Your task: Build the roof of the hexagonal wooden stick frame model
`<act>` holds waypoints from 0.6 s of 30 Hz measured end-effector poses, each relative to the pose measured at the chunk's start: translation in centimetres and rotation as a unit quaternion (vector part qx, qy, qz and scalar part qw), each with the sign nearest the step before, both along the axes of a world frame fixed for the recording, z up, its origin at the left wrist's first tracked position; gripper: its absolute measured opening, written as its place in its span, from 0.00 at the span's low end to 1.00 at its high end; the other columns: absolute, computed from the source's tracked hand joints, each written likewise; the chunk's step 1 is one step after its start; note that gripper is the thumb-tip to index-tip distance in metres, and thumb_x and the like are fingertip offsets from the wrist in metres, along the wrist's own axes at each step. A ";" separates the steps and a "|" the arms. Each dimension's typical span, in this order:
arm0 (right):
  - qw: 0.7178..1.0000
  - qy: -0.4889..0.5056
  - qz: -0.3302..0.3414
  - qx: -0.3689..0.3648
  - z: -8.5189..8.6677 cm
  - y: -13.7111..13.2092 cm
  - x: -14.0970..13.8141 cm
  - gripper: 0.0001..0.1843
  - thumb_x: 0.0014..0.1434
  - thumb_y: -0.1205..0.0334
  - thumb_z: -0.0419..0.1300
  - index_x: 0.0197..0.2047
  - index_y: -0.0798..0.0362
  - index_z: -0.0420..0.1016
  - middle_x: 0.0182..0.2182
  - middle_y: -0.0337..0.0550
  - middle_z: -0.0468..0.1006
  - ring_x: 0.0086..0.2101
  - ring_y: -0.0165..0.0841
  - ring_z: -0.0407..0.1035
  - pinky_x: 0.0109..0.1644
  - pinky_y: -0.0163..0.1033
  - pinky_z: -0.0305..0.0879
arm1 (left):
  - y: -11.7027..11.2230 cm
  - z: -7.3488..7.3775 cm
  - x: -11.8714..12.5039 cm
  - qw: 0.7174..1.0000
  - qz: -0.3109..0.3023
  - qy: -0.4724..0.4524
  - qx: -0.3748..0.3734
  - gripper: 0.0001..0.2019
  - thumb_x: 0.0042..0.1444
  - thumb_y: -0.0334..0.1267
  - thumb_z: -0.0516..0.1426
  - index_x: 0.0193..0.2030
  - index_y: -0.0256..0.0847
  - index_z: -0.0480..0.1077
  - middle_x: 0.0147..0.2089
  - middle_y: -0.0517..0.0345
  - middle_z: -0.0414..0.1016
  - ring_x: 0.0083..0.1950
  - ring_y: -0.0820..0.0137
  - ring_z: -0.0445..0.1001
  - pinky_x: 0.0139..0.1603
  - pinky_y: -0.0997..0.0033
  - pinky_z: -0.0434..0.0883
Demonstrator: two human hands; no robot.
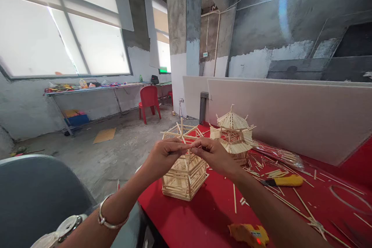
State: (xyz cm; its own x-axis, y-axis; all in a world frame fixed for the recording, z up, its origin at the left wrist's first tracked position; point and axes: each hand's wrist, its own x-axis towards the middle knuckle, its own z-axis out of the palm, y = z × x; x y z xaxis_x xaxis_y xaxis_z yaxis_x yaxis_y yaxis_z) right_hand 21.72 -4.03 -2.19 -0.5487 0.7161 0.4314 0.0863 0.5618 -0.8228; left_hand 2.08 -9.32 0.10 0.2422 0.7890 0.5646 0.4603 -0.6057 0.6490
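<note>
A half-open pavilion model of thin wooden sticks (177,182) stands near the table's left edge. It has a six-sided stacked base and an open frame of sticks on top, around a short upright post. My left hand (168,151) pinches at the near corner of the upper frame. From the other side my right hand (210,155) pinches at the same corner, its fingertips meeting those of the left. The fingers hide most of the stick between them. Behind to the right is a second stick pavilion (232,135) with a tiered, covered roof.
Loose sticks (276,172) and cut pieces lie scattered over the red table (200,226). A yellow utility knife (286,180) lies at right, behind my right forearm. An orange-yellow glue gun (250,234) with a red light is at the front. Bagged sticks (279,153) lie along the back.
</note>
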 end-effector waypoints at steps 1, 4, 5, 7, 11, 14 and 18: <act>1.000 0.003 0.002 -0.001 0.0 0.0 0.0 0.10 0.62 0.55 0.59 0.36 0.51 0.79 0.33 0.39 0.77 0.35 0.32 0.68 0.40 0.37 0.61 | 0.0 0.0 0.0 1.000 0.000 -0.001 -0.002 0.13 0.57 0.30 0.58 0.44 0.45 0.83 0.30 0.55 0.77 0.32 0.72 0.72 0.32 0.75 0.67; 1.000 0.006 0.003 -0.004 -0.1 0.0 -0.1 0.10 0.62 0.55 0.59 0.36 0.51 0.78 0.33 0.39 0.77 0.35 0.32 0.67 0.39 0.37 0.60 | 0.0 0.0 0.0 1.000 0.004 -0.003 -0.007 0.14 0.57 0.29 0.58 0.44 0.46 0.82 0.30 0.55 0.76 0.32 0.72 0.72 0.33 0.75 0.67; 1.000 0.006 0.002 -0.006 -0.1 0.0 -0.1 0.10 0.62 0.55 0.59 0.36 0.51 0.79 0.32 0.39 0.77 0.35 0.32 0.67 0.39 0.37 0.60 | 0.0 -0.1 0.0 1.000 0.004 -0.003 -0.009 0.14 0.57 0.29 0.58 0.45 0.46 0.82 0.30 0.55 0.76 0.32 0.72 0.72 0.33 0.75 0.67; 1.000 0.007 0.002 -0.009 -0.1 0.0 -0.1 0.10 0.62 0.55 0.60 0.36 0.50 0.79 0.32 0.39 0.77 0.35 0.32 0.67 0.39 0.37 0.60 | 0.0 -0.2 0.0 1.000 0.004 -0.004 -0.011 0.14 0.57 0.29 0.58 0.45 0.46 0.82 0.31 0.55 0.76 0.32 0.72 0.72 0.33 0.75 0.67; 1.000 0.006 -0.001 -0.005 -0.1 0.1 -0.1 0.10 0.62 0.54 0.60 0.36 0.50 0.79 0.31 0.38 0.76 0.34 0.32 0.67 0.38 0.37 0.60 | 0.1 -0.3 -0.1 1.000 0.003 -0.007 -0.007 0.14 0.56 0.29 0.58 0.44 0.46 0.83 0.29 0.56 0.75 0.31 0.73 0.71 0.32 0.76 0.67; 1.000 0.003 -0.002 0.000 -0.2 0.1 0.0 0.10 0.62 0.54 0.60 0.36 0.50 0.79 0.31 0.38 0.76 0.34 0.31 0.67 0.38 0.36 0.60 | 0.0 -0.2 -0.1 1.000 0.000 -0.009 -0.003 0.14 0.56 0.29 0.58 0.44 0.46 0.83 0.29 0.56 0.75 0.30 0.73 0.71 0.32 0.76 0.67; 1.000 0.008 0.002 0.000 -0.2 0.1 0.0 0.10 0.62 0.55 0.60 0.36 0.50 0.79 0.32 0.39 0.77 0.34 0.32 0.67 0.39 0.37 0.60 | 0.0 0.0 0.0 1.000 -0.002 -0.006 0.002 0.14 0.56 0.29 0.58 0.44 0.46 0.83 0.29 0.56 0.76 0.31 0.73 0.71 0.32 0.76 0.67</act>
State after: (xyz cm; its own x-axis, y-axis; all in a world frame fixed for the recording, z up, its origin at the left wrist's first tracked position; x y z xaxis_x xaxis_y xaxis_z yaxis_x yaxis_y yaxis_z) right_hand 21.68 -3.90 -2.38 -0.5441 0.7142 0.4402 0.0711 0.5621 -0.8240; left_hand 2.09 -9.36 0.11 0.2388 0.7859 0.5704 0.4493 -0.6101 0.6526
